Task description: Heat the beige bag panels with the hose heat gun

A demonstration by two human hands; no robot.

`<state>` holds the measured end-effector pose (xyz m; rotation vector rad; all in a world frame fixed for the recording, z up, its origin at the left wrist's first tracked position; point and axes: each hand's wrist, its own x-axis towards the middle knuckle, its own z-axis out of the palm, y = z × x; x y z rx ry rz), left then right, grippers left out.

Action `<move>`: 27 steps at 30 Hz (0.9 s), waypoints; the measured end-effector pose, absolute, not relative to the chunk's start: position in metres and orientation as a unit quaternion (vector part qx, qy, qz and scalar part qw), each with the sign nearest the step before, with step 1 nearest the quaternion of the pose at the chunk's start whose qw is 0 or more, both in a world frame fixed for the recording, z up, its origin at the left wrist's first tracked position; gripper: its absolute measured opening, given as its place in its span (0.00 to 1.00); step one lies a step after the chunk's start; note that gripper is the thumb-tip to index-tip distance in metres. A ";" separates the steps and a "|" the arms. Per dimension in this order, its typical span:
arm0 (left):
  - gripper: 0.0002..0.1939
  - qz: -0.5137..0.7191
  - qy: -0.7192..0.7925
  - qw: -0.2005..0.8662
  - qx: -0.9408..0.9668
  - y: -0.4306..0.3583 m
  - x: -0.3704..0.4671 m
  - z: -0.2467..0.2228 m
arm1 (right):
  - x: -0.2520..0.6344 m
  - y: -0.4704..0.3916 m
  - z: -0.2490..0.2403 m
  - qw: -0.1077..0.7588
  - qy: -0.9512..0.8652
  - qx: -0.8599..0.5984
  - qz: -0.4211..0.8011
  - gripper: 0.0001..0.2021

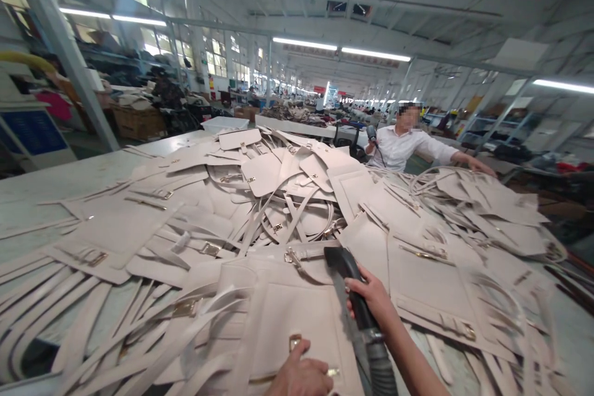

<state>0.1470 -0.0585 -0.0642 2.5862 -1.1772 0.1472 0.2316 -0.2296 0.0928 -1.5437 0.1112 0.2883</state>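
Note:
A cream leather bag piece (297,303) with a gold buckle, a zipper and a strap lies flat at the front middle. My left hand (304,374) rests on its lower part, one finger stretched out to the gold buckle (295,341). In my right hand (369,298) is a black nozzle (352,272) with a ribbed hose (380,362) running down from it. The nozzle's mouth is over the upper right corner of the piece, beside the strap. My right fingers are wrapped round the handle.
A large heap of cream bag pieces (262,173) with straps and buckles covers much of the table (106,167). Across it at the right, a person in a white shirt (394,147) holds a dark device and reaches over another pile (492,198).

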 end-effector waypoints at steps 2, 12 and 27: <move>0.12 0.060 -0.407 0.149 0.899 -0.063 0.151 -0.067 | 0.214 -0.242 0.096 0.701 0.058 -0.698 0.132 0.33; 0.03 0.036 -0.467 0.205 0.860 -0.123 0.154 -0.026 | 0.160 -0.290 0.077 0.650 0.135 -0.735 0.137 0.45; 0.17 0.072 -0.181 0.124 0.973 0.029 0.177 0.048 | 0.097 -0.237 0.123 0.637 -0.016 -0.720 0.276 0.41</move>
